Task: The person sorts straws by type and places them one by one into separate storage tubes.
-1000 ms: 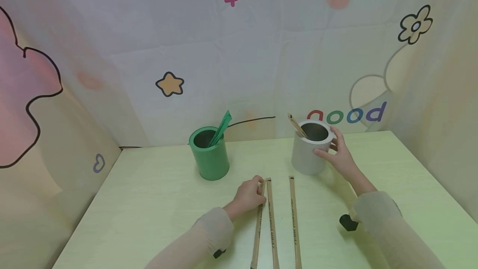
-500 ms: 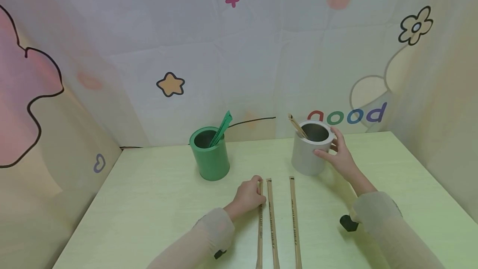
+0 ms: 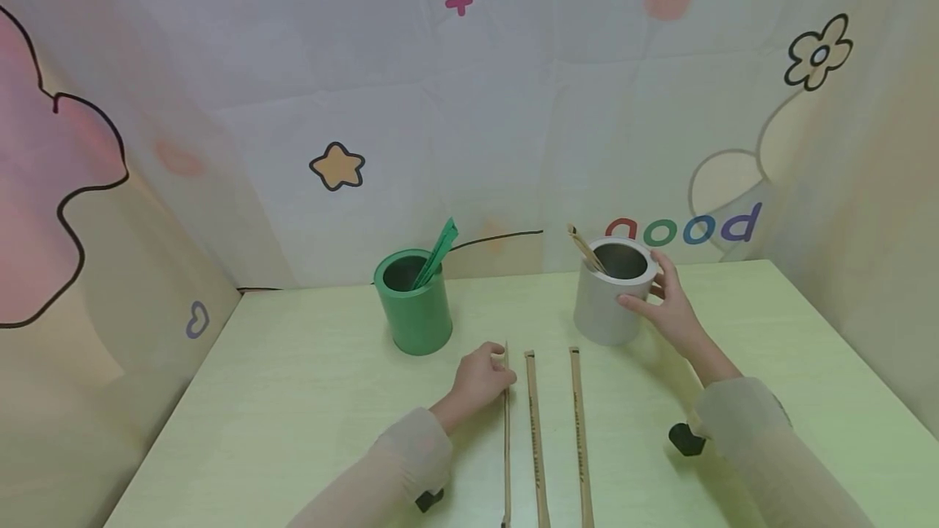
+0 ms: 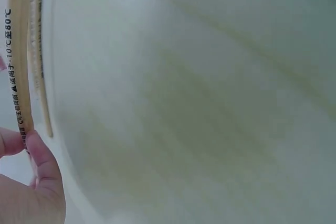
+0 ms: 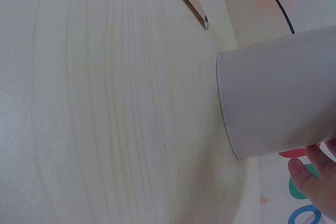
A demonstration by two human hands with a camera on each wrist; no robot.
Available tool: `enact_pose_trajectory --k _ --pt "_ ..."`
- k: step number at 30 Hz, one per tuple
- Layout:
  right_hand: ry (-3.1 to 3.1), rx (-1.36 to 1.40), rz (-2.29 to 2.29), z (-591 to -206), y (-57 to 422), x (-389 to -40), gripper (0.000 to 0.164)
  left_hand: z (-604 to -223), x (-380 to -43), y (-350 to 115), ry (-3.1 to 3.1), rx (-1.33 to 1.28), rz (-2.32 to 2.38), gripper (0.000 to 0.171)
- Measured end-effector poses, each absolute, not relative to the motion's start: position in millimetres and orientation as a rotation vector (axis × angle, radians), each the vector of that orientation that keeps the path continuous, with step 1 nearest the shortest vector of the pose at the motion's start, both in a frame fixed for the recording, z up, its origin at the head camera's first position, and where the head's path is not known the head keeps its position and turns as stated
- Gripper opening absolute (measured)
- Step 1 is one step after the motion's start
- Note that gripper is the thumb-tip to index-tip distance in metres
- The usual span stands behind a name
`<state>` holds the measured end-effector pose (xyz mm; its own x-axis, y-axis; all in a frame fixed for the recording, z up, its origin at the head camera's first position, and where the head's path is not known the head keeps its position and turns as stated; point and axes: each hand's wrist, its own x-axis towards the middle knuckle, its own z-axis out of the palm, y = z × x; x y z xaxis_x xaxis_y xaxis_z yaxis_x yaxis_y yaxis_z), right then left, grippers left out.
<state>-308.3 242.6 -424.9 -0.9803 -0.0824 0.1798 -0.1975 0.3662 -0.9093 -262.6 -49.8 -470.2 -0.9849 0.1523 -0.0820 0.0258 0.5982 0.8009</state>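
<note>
My left hand (image 3: 480,377) pinches a long, flat brown-wrapped straw (image 3: 507,446) near its far end, between thumb and fingers. The straw stands edge-on in the head view. In the left wrist view, black printing runs along its wrapper (image 4: 19,72), and thumb and finger meet at its end. Right of it lie two similar brown straws, one nearer (image 3: 536,438) and one farther off (image 3: 579,438). My right hand (image 3: 675,312) holds the white cup (image 3: 605,312) at its right side, thumb on the front and fingers near the rim. Brown straws (image 3: 585,249) lean inside that cup.
A green cup (image 3: 415,320) stands at the back left with green-wrapped straws (image 3: 437,251) leaning in it. Behind the pale wooden table (image 3: 293,398) hangs a printed cloth (image 3: 411,153). A dark wrist-camera piece (image 3: 687,439) hangs under the right sleeve.
The pinched straw has turned from flat to edge-on, and its near end has swung right. My left hand has shifted slightly left with it. The right hand stays on the white cup.
</note>
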Motion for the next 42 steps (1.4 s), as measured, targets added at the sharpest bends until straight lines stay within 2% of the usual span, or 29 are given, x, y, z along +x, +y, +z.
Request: enact_pose_trajectory --k 16,35,42 --pt "-2.506 0.258 1.688 -424.4 243.6 -307.3 0.089 -430.5 -260.2 -43.1 2.485 0.124 1.715 0.026" --pt "-2.513 0.251 1.685 -425.2 242.7 -307.5 0.089 -338.9 -261.3 -39.5 2.237 0.200 2.098 0.009" --pt "-2.510 0.255 1.705 -426.0 244.2 -309.8 0.089 -314.8 -268.3 -35.7 2.201 0.216 2.231 0.009"
